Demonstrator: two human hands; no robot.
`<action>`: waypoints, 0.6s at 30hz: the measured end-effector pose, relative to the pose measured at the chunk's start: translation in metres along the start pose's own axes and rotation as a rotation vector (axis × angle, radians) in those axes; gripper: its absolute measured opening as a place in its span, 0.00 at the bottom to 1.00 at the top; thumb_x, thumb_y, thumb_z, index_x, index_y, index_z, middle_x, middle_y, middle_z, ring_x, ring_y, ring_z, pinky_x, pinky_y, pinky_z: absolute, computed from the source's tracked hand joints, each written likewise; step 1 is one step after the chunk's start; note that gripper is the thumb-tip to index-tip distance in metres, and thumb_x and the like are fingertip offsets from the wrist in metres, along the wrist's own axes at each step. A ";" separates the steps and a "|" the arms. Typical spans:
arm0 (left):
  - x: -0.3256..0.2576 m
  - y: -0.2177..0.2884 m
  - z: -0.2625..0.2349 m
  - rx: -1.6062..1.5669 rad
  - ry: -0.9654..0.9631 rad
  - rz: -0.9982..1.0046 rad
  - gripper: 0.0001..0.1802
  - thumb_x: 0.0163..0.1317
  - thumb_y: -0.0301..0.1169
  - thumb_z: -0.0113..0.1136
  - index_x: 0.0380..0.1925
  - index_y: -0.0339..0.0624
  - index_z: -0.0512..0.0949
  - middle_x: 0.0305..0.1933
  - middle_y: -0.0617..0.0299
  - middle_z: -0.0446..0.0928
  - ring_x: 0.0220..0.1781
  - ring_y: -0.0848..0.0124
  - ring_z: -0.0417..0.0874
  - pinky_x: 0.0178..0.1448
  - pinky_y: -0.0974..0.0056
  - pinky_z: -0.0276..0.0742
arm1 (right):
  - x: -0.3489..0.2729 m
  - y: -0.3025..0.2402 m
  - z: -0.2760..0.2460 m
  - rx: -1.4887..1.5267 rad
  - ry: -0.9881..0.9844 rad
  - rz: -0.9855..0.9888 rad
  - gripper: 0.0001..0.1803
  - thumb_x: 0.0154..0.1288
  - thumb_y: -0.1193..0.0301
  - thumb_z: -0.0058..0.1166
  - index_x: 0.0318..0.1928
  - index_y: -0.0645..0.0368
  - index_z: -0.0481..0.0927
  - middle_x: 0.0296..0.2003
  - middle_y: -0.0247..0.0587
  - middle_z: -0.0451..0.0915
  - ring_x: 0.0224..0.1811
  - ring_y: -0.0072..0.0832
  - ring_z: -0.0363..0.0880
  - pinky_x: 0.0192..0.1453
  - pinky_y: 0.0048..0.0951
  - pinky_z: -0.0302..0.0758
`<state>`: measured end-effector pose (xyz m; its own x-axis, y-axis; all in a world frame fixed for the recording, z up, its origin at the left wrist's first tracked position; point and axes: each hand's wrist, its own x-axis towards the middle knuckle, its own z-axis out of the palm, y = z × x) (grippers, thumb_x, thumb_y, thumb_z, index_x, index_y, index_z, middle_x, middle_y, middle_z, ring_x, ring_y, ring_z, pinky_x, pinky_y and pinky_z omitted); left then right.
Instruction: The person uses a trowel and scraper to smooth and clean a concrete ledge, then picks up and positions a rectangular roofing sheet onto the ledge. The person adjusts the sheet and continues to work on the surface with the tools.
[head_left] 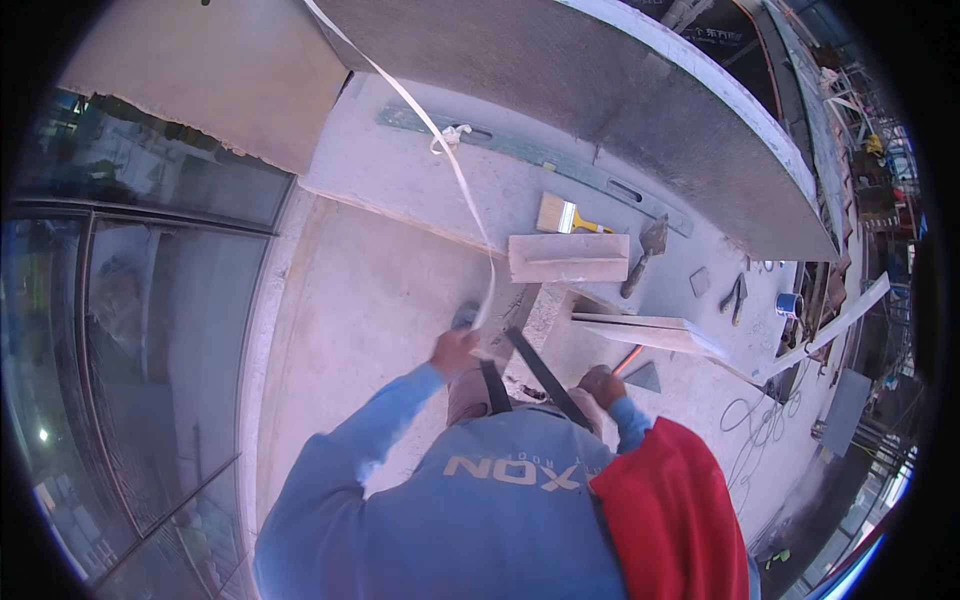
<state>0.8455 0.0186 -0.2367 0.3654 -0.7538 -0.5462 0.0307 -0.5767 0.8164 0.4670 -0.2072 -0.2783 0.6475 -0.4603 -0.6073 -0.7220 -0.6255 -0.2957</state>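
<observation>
My left hand [455, 352] is closed on a long white strip [455, 165] that runs up toward the top of the view. Lower right, the fingers of my right hand [603, 385] are curled at the near end of a thin orange stick [628, 360]; its far end is not clear. A small grey triangular piece [643, 377] lies beside it. In front of my hands is a pale rectangular block [569, 258], and close to it rests a flat pale slab [655, 333]. Two dark straps [545, 370] show between my hands.
Beyond the block lie a brush [558, 213], a long green level [560, 165], a pointed trowel [652, 240] and pliers [736, 298]. A small tin [789, 305] stands at the right, near loose cable [765, 425]. Glass panels [150, 330] line the left; a grey wall [600, 90] curves beyond.
</observation>
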 end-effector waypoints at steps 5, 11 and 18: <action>-0.111 -0.046 -0.067 0.298 0.093 0.208 0.15 0.72 0.35 0.50 0.33 0.38 0.82 0.35 0.46 0.83 0.40 0.49 0.84 0.46 0.50 0.77 | 0.069 -0.088 -0.105 0.667 0.423 0.102 0.26 0.66 0.54 0.60 0.53 0.62 0.82 0.38 0.56 0.85 0.42 0.51 0.85 0.49 0.43 0.80; -0.059 -0.043 -0.276 0.985 0.893 0.247 0.19 0.72 0.36 0.50 0.60 0.43 0.74 0.65 0.52 0.75 0.62 0.55 0.79 0.61 0.49 0.75 | 0.050 -0.117 -0.087 0.292 0.385 0.015 0.25 0.67 0.57 0.59 0.56 0.64 0.81 0.40 0.51 0.87 0.36 0.44 0.87 0.47 0.41 0.80; -0.168 0.263 -0.620 1.660 1.824 0.446 0.15 0.67 0.46 0.55 0.46 0.52 0.79 0.40 0.68 0.84 0.35 0.66 0.86 0.33 0.59 0.79 | -0.064 0.013 0.056 0.916 0.508 0.539 0.28 0.67 0.56 0.60 0.58 0.65 0.80 0.42 0.54 0.87 0.34 0.34 0.88 0.42 0.33 0.82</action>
<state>1.3693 0.1888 0.1863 0.2288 -0.4836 0.8449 -0.2992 -0.8608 -0.4117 0.4028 -0.1502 -0.2845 0.0788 -0.8546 -0.5133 -0.7038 0.3169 -0.6358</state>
